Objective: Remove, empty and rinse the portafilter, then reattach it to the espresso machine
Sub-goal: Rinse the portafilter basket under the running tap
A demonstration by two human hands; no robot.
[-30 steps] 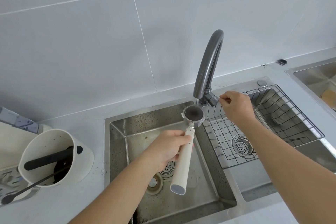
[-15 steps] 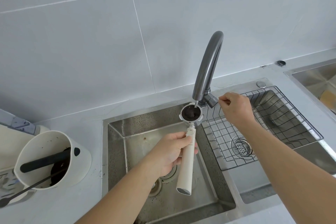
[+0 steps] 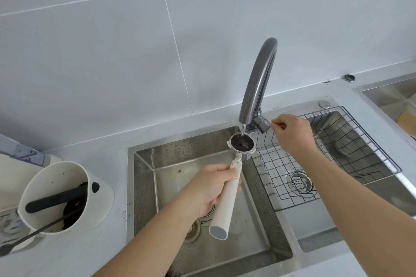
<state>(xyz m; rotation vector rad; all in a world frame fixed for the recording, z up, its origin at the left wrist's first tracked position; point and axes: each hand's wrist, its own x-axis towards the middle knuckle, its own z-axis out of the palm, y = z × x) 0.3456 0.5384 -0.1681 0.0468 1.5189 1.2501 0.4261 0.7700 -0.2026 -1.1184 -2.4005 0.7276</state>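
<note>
Left hand (image 3: pixel 211 186) is wrapped round the portafilter (image 3: pixel 242 144) handle, basket under the tap (image 3: pixel 258 87), water running in (grounds still dark inside). Right hand (image 3: pixel 292 134) pinches the lever. Open sink (image 3: pixel 144 186) room below.

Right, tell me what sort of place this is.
Most likely a kitchen counter, home or small café. A steel sink with a grey tap sits below white wall tiles, and a white knock box holding dark coffee grounds stands beside it.
</note>
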